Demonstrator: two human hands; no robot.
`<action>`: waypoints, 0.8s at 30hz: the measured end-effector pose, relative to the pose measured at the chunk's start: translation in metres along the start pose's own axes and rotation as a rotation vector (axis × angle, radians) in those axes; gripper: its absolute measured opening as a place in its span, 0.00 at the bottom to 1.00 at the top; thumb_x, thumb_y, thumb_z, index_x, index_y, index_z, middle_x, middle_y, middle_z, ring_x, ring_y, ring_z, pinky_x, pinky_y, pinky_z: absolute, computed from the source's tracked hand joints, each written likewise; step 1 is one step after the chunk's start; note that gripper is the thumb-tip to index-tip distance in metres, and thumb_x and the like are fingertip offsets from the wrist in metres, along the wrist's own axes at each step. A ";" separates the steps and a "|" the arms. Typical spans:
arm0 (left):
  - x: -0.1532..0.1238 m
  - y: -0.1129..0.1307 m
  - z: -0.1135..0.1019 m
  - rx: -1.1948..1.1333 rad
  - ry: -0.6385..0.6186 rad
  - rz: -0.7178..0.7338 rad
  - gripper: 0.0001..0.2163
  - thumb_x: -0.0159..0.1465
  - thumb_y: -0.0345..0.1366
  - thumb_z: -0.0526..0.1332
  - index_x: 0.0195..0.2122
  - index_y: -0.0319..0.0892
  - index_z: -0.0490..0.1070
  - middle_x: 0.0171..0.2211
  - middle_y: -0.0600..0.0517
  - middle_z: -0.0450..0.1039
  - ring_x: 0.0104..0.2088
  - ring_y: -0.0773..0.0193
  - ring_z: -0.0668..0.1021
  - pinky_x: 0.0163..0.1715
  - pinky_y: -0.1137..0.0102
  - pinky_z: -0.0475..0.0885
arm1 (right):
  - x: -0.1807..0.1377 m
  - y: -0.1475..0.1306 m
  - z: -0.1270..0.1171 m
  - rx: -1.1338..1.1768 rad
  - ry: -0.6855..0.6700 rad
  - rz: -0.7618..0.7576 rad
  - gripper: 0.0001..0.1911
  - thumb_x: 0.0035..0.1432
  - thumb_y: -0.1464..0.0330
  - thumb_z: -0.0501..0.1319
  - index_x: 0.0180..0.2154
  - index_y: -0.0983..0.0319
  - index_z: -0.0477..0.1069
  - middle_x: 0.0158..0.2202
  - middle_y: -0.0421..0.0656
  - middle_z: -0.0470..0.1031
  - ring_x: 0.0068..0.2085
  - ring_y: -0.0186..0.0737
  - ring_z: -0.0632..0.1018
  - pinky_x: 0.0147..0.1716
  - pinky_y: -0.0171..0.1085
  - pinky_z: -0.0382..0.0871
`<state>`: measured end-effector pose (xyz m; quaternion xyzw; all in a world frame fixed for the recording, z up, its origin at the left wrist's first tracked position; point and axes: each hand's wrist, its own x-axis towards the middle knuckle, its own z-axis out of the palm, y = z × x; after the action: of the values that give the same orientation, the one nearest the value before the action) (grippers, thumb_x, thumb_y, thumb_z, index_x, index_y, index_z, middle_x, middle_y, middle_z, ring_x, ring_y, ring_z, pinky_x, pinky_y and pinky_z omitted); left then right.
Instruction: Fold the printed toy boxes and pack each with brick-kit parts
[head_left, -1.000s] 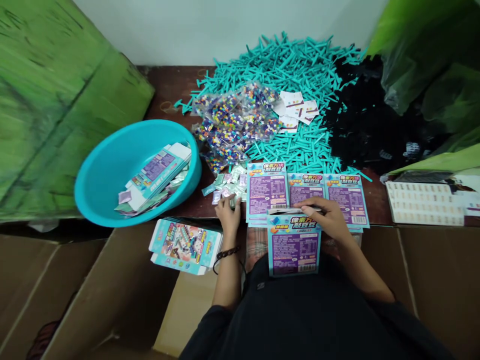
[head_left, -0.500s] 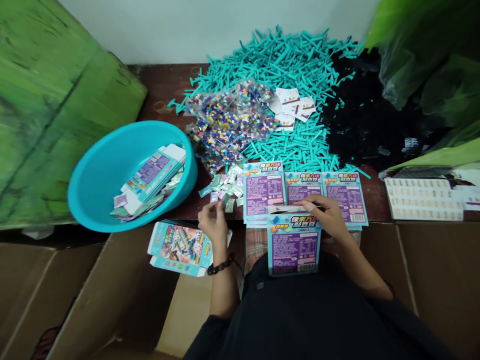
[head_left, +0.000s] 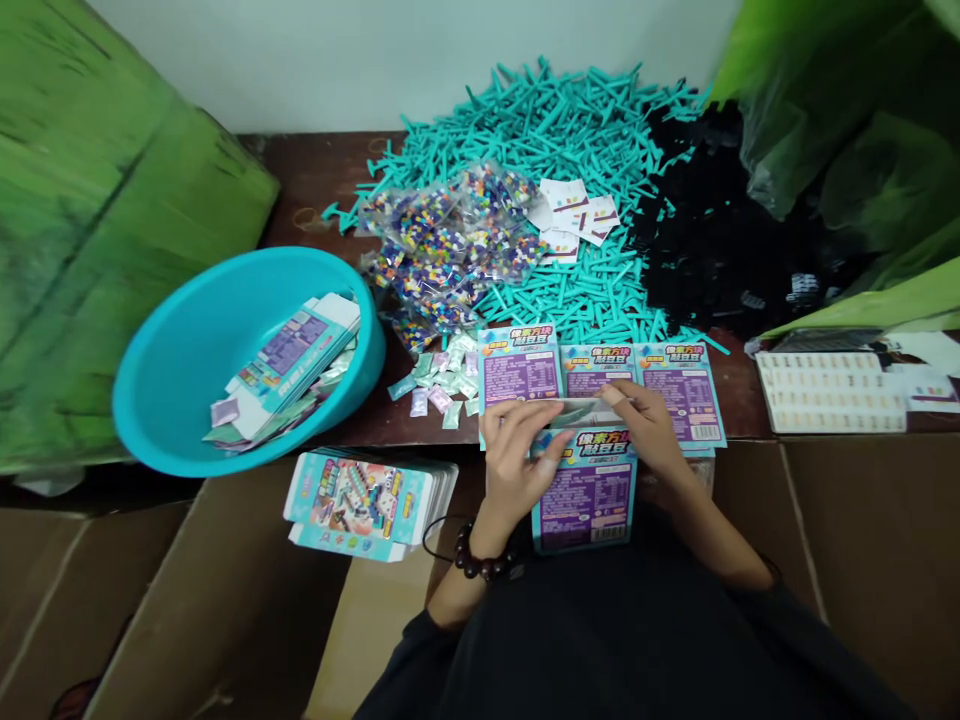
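Note:
An upright blue-and-purple printed carton [head_left: 585, 500] stands against my body with its top end open. My right hand [head_left: 641, 425] pinches the carton's upper edge at the right. At the left of the mouth is my left hand [head_left: 517, 465], fingers closed around a small green sachet [head_left: 576, 410] that shows in the opening; the fingers partly hide it. More small sachets [head_left: 442, 375] in green and lilac lie on the table behind the left hand. Similar cartons [head_left: 679, 390] stand in a row along the table edge behind the held one.
Left is a blue basin [head_left: 247, 270] with flat cartons and sachets. A stack of flat cartons [head_left: 360, 500] lies below it. Behind are bags of colourful beads [head_left: 465, 230], teal hammer-shaped sticks [head_left: 547, 130], white leaflets [head_left: 574, 215] and black pieces [head_left: 720, 220]. A white sheet stack [head_left: 825, 390] lies right.
My left hand has moved right from the sachet pile to the carton's mouth, bringing a green sachet. My right hand stays on the carton's edge. The view has shifted slightly.

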<state>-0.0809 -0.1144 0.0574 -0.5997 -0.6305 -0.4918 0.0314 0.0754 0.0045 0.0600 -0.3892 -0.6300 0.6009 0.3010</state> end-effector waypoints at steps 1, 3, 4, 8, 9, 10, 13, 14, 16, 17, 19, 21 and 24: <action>-0.002 -0.002 0.000 0.020 0.013 -0.008 0.14 0.68 0.36 0.68 0.54 0.50 0.73 0.45 0.50 0.79 0.47 0.56 0.77 0.50 0.55 0.72 | -0.001 -0.001 -0.001 0.008 0.009 0.005 0.19 0.62 0.53 0.63 0.27 0.60 0.75 0.26 0.39 0.70 0.30 0.37 0.70 0.30 0.35 0.62; -0.010 -0.005 -0.001 0.047 0.045 -0.050 0.16 0.68 0.38 0.68 0.56 0.50 0.72 0.49 0.47 0.75 0.50 0.55 0.76 0.52 0.55 0.72 | -0.002 -0.002 -0.001 0.015 0.022 0.015 0.20 0.62 0.52 0.63 0.26 0.60 0.74 0.26 0.39 0.70 0.29 0.37 0.69 0.29 0.35 0.63; -0.016 -0.006 -0.001 0.043 0.058 -0.083 0.18 0.67 0.39 0.68 0.57 0.50 0.71 0.51 0.46 0.72 0.52 0.54 0.75 0.53 0.55 0.73 | -0.003 -0.002 -0.001 0.013 0.022 0.017 0.21 0.61 0.51 0.63 0.26 0.60 0.74 0.26 0.39 0.70 0.29 0.37 0.70 0.29 0.35 0.63; -0.037 -0.008 0.001 -0.124 0.037 -0.266 0.22 0.65 0.42 0.70 0.58 0.50 0.67 0.56 0.43 0.68 0.57 0.52 0.75 0.48 0.59 0.78 | -0.004 0.000 0.001 0.002 -0.030 0.004 0.19 0.62 0.51 0.63 0.29 0.59 0.77 0.28 0.40 0.75 0.31 0.40 0.74 0.32 0.37 0.68; -0.041 -0.008 0.002 -0.169 0.026 -0.320 0.22 0.65 0.42 0.70 0.57 0.50 0.67 0.56 0.43 0.68 0.57 0.53 0.76 0.44 0.62 0.80 | -0.003 0.000 0.001 0.001 -0.047 -0.001 0.18 0.62 0.52 0.63 0.30 0.58 0.78 0.30 0.41 0.78 0.33 0.41 0.76 0.34 0.38 0.69; -0.044 -0.008 0.003 -0.208 0.030 -0.367 0.23 0.65 0.42 0.70 0.58 0.51 0.65 0.56 0.43 0.69 0.56 0.53 0.77 0.41 0.64 0.80 | -0.003 0.001 0.001 0.000 -0.064 -0.005 0.17 0.62 0.53 0.63 0.31 0.58 0.80 0.32 0.41 0.80 0.34 0.41 0.78 0.36 0.39 0.71; -0.048 -0.009 0.004 -0.322 0.100 -0.443 0.37 0.63 0.42 0.72 0.67 0.56 0.52 0.54 0.45 0.72 0.53 0.56 0.79 0.36 0.69 0.80 | -0.002 0.001 -0.004 -0.001 -0.135 -0.023 0.11 0.62 0.58 0.65 0.35 0.56 0.82 0.36 0.42 0.84 0.40 0.43 0.82 0.41 0.41 0.74; -0.047 -0.010 0.003 -0.356 0.108 -0.448 0.41 0.62 0.42 0.73 0.69 0.57 0.48 0.53 0.46 0.73 0.51 0.57 0.80 0.35 0.70 0.80 | -0.002 0.001 -0.006 -0.002 -0.170 -0.032 0.09 0.61 0.59 0.66 0.36 0.55 0.83 0.37 0.42 0.84 0.41 0.43 0.82 0.42 0.42 0.75; -0.042 -0.013 -0.002 -0.377 0.044 -0.416 0.35 0.63 0.43 0.72 0.67 0.56 0.57 0.50 0.47 0.74 0.49 0.58 0.80 0.36 0.69 0.80 | -0.001 0.001 -0.012 -0.006 -0.252 -0.053 0.07 0.60 0.61 0.67 0.39 0.53 0.84 0.39 0.41 0.85 0.43 0.43 0.83 0.42 0.42 0.76; -0.038 -0.015 -0.005 -0.367 -0.005 -0.386 0.26 0.65 0.44 0.70 0.63 0.54 0.67 0.49 0.47 0.76 0.49 0.57 0.81 0.38 0.67 0.80 | -0.001 0.001 -0.015 -0.004 -0.293 -0.067 0.07 0.60 0.62 0.68 0.40 0.51 0.84 0.40 0.41 0.85 0.44 0.42 0.83 0.43 0.41 0.76; -0.030 -0.015 -0.012 -0.336 -0.100 -0.325 0.12 0.69 0.44 0.65 0.51 0.50 0.78 0.48 0.47 0.79 0.49 0.56 0.81 0.46 0.61 0.79 | -0.001 0.002 -0.019 0.007 -0.360 -0.100 0.09 0.58 0.63 0.70 0.42 0.50 0.84 0.43 0.40 0.85 0.46 0.42 0.83 0.45 0.42 0.76; -0.021 -0.013 -0.017 -0.327 -0.158 -0.305 0.09 0.72 0.41 0.62 0.48 0.49 0.80 0.47 0.48 0.81 0.50 0.56 0.81 0.51 0.58 0.77 | -0.001 0.002 -0.022 0.019 -0.393 -0.124 0.10 0.57 0.65 0.71 0.43 0.49 0.84 0.46 0.40 0.85 0.48 0.42 0.83 0.49 0.42 0.76; -0.011 -0.008 -0.020 -0.317 -0.211 -0.355 0.09 0.71 0.38 0.64 0.49 0.50 0.80 0.48 0.50 0.82 0.50 0.57 0.82 0.51 0.60 0.77 | -0.002 0.002 -0.024 0.008 -0.380 -0.118 0.10 0.57 0.64 0.72 0.43 0.50 0.84 0.46 0.41 0.85 0.49 0.43 0.84 0.50 0.43 0.77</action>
<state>-0.0954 -0.1340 0.0566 -0.5250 -0.6406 -0.5172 -0.2156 0.0967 0.0152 0.0606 -0.2300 -0.6947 0.6474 0.2128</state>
